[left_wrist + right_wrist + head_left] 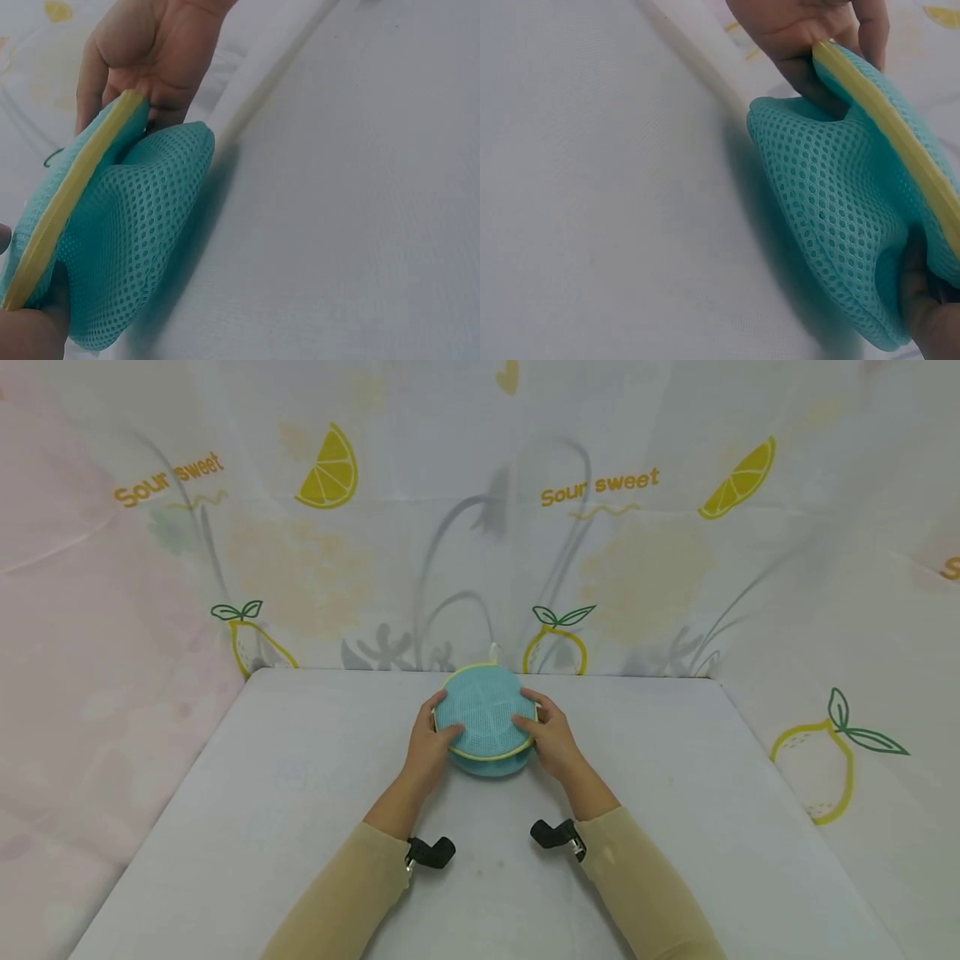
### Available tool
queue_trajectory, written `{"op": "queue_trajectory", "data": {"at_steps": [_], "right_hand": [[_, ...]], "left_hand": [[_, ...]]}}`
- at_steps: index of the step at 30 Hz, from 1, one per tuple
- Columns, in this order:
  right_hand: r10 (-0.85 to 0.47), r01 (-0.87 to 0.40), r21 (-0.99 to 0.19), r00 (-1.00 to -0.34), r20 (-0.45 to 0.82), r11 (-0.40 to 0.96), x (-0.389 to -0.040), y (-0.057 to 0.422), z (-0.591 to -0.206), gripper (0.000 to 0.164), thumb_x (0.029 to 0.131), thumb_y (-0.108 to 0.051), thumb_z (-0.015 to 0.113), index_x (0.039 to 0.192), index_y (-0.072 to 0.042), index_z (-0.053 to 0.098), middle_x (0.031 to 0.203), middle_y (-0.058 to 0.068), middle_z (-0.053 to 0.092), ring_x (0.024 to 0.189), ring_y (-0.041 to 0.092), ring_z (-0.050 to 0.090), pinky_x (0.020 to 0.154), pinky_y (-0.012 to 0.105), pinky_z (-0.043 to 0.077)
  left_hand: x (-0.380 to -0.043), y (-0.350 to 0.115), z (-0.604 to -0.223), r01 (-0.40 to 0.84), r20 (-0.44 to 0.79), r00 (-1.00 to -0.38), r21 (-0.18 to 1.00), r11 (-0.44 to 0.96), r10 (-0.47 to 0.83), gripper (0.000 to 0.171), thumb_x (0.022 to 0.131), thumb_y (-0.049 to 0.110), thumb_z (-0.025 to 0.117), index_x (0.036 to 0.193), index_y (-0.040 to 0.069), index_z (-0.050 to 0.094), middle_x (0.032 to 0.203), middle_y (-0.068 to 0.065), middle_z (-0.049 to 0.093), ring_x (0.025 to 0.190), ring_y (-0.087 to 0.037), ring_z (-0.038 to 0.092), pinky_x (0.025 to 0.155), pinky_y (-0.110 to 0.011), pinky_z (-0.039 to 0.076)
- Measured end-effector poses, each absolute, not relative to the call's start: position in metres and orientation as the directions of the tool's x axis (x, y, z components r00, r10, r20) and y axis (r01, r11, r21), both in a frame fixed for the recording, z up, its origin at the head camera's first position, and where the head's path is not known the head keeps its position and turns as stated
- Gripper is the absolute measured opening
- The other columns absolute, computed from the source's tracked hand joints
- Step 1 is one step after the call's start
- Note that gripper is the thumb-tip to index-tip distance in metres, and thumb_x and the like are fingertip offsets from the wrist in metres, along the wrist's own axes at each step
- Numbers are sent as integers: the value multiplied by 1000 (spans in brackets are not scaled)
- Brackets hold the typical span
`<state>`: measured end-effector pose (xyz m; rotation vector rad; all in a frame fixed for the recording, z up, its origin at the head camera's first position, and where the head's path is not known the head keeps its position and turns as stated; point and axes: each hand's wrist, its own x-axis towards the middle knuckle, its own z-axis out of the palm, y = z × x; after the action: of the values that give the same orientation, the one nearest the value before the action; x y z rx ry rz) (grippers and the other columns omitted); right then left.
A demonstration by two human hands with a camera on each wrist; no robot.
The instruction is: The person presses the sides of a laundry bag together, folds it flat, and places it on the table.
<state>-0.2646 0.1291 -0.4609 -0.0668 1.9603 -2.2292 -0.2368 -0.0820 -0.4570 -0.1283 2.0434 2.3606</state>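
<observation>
Both hands hold a round turquoise mesh laundry bag [486, 710] with yellow edging, towards the back of the white table. My left hand [430, 750] grips its left side, thumb on the front face. On the right side my right hand [558, 747] grips it the same way. In the left wrist view, the mesh bag [142, 217] bulges below its yellow band, its lower side close to the tabletop. The right wrist view shows the mesh bag [825, 187] dented inward where the fingers press. Some fingers are hidden behind the bag. A small white tab [494, 652] sticks up from its top.
The white tabletop [300, 793] spreads around the hands. A cloth backdrop [465, 443] printed with lemons and lettering stands right behind the table's back edge and along both sides. Each wrist wears a small black camera [433, 853].
</observation>
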Motion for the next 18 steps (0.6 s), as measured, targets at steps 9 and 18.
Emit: {"op": "queue_trajectory", "data": {"at_steps": [9,18], "right_hand": [[-138,123,-988,-984,-109,-97,-262,131,-465,60,96,1,63,151,-10,40,136,23,48,123,30,53,92,27,50],[-112,132,-990,-986,-125,-56,-260,135,-466,57,97,-2,63,150,-10,43,135,22,50,119,28,56,90,27,51]], "left_hand": [[-245,-85,-473,-51,-53,-998,992,-112,-17,71,95,-4,58,157,12,28,166,-13,15,153,-24,14,122,-37,15],[-244,-83,-477,-37,-35,-999,995,-93,17,70,95,-2,60,156,9,28,166,-12,17,153,-24,14,122,-37,16]]}}
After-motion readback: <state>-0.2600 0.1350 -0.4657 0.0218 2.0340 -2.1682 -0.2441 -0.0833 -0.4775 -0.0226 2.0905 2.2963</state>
